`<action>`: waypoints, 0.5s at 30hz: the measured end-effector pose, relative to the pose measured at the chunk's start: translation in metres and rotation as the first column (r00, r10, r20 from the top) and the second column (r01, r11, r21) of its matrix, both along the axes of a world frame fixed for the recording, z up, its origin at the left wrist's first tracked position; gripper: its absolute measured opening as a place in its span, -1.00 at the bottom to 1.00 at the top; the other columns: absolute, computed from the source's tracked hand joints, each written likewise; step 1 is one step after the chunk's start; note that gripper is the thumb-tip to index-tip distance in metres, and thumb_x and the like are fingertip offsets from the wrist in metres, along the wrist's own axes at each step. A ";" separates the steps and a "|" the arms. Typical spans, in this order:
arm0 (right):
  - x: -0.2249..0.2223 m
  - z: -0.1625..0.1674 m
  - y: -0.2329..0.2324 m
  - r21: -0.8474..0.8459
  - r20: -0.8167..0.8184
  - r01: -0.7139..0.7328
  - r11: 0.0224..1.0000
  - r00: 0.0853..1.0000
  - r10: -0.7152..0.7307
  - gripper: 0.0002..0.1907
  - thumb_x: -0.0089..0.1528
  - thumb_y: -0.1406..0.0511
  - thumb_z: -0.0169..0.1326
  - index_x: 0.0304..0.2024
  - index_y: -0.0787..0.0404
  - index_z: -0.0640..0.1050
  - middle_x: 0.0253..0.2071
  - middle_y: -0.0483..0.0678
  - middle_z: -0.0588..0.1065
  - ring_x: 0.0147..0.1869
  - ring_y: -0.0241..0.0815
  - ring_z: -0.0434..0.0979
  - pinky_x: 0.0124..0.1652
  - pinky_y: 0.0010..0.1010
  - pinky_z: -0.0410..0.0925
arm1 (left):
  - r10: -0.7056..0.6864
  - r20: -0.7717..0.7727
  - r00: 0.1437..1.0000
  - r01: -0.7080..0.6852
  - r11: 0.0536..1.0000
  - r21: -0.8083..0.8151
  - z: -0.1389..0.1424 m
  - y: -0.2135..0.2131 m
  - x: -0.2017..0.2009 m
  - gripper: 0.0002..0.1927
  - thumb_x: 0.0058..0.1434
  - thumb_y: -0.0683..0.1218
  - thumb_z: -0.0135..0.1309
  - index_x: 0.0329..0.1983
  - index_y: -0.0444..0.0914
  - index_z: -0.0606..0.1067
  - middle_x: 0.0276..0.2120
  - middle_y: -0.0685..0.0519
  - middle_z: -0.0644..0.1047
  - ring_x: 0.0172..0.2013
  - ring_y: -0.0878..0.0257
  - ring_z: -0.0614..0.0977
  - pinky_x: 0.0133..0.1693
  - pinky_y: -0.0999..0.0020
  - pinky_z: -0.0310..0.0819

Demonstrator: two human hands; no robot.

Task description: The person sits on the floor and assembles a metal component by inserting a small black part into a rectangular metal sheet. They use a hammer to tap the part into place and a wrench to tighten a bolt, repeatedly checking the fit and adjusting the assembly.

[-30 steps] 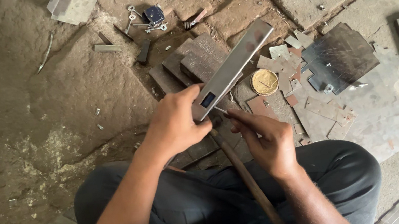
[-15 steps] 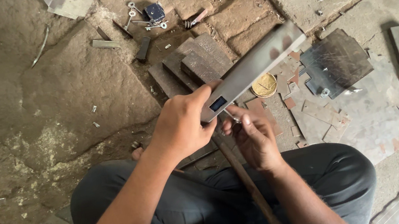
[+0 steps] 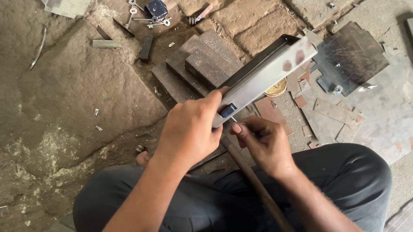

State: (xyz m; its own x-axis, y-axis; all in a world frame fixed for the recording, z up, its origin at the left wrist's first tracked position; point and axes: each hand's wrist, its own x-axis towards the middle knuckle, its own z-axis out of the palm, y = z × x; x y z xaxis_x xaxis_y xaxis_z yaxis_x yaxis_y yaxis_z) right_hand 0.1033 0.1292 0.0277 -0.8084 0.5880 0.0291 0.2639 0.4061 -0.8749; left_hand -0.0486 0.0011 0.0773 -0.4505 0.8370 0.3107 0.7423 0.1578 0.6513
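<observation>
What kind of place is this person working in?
Probably a small metalworking shop, run on the ground. A stone and brick floor is strewn with cut metal plates and loose keys, and the left hand holds a metal channel.

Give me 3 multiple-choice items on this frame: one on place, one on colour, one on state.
1. Where do the keys lie?
A. On the stone floor at the top of the view, beyond the hands
B. On the person's lap
C. On the metal channel

2. What colour is the round disc partly hidden behind the metal channel?
A. Blue
B. Brass yellow
C. Red

3. How is the metal channel held?
A. Lying flat on the floor, untouched
B. Lifted off the floor in the left hand, with the right hand at its near end
C. Clamped in a vise

Answers: 1 A, the keys rest on stone near the top edge. 2 B, the disc's visible rim is golden. 3 B, the left hand wraps the channel and the right fingers meet its near end.
</observation>
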 end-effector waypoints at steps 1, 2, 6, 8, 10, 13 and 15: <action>0.000 0.000 -0.002 0.078 -0.025 0.014 0.997 1.000 -0.012 -0.83 0.28 0.30 0.22 -0.29 0.32 0.63 -0.53 -0.09 0.53 -0.50 -0.40 0.48 -0.48 -0.51 0.34 | 0.004 0.012 1.000 -0.004 1.000 0.001 0.000 0.000 0.000 -0.43 -0.02 -0.21 0.30 0.09 -0.32 0.44 -0.33 -0.14 0.64 -0.32 -0.10 0.69 -0.29 0.04 0.56; 0.000 0.000 -0.002 0.157 -0.053 0.031 0.987 0.998 -0.023 -0.85 0.25 0.31 0.22 -0.25 0.32 0.63 -0.52 -0.09 0.54 -0.50 -0.40 0.51 -0.49 -0.51 0.35 | 0.008 0.022 1.000 -0.008 1.000 0.005 0.000 0.000 0.001 -0.45 -0.02 -0.21 0.30 0.08 -0.32 0.44 -0.32 -0.14 0.64 -0.31 -0.11 0.68 -0.29 0.03 0.56; 0.004 -0.007 0.002 0.482 -0.251 0.045 0.875 0.964 0.088 -0.87 0.32 0.31 0.22 -0.21 0.28 0.63 -0.42 -0.05 0.54 -0.35 -0.30 0.52 -0.35 -0.48 0.35 | 0.037 0.044 0.998 -0.036 0.999 -0.030 -0.001 0.001 0.001 -0.45 -0.03 -0.20 0.31 0.06 -0.33 0.44 -0.35 -0.18 0.62 -0.31 -0.13 0.67 -0.28 0.02 0.56; 0.007 -0.013 0.008 0.205 -0.140 -0.007 0.979 0.989 0.036 -0.85 0.31 0.29 0.22 -0.26 0.28 0.65 -0.54 -0.14 0.51 -0.51 -0.39 0.47 -0.47 -0.54 0.30 | 0.022 0.059 0.998 -0.019 0.999 -0.042 0.000 0.001 0.001 -0.44 -0.05 -0.20 0.32 0.05 -0.33 0.44 -0.36 -0.18 0.62 -0.32 -0.13 0.67 -0.28 0.03 0.57; 0.009 -0.017 0.015 -0.464 -0.100 -0.080 0.882 0.994 0.038 -0.69 0.41 0.21 0.18 -0.31 0.33 0.66 -0.58 -0.22 0.39 -0.54 -0.43 0.28 -0.52 -0.58 0.15 | 0.006 0.065 0.998 -0.006 1.000 -0.012 0.000 0.000 0.000 -0.46 -0.04 -0.21 0.31 0.05 -0.32 0.45 -0.34 -0.17 0.63 -0.32 -0.11 0.68 -0.29 0.04 0.57; 0.011 -0.022 0.019 -0.587 -0.059 -0.069 0.807 0.997 0.043 -0.64 0.42 0.18 0.17 -0.35 0.32 0.65 -0.59 -0.26 0.37 -0.55 -0.43 0.25 -0.54 -0.58 0.12 | -0.004 0.068 0.998 0.004 1.000 0.000 0.002 0.001 0.001 -0.47 -0.03 -0.21 0.32 0.05 -0.31 0.46 -0.34 -0.17 0.63 -0.33 -0.11 0.69 -0.31 0.05 0.57; 0.011 -0.022 0.018 -0.412 -0.036 -0.052 0.910 0.999 0.041 -0.68 0.38 0.19 0.17 -0.36 0.29 0.64 -0.59 -0.25 0.41 -0.53 -0.40 0.31 -0.52 -0.54 0.17 | -0.007 0.061 0.998 0.006 1.000 0.011 0.002 0.001 0.001 -0.46 -0.04 -0.20 0.32 0.05 -0.31 0.47 -0.34 -0.17 0.63 -0.34 -0.12 0.68 -0.32 0.04 0.56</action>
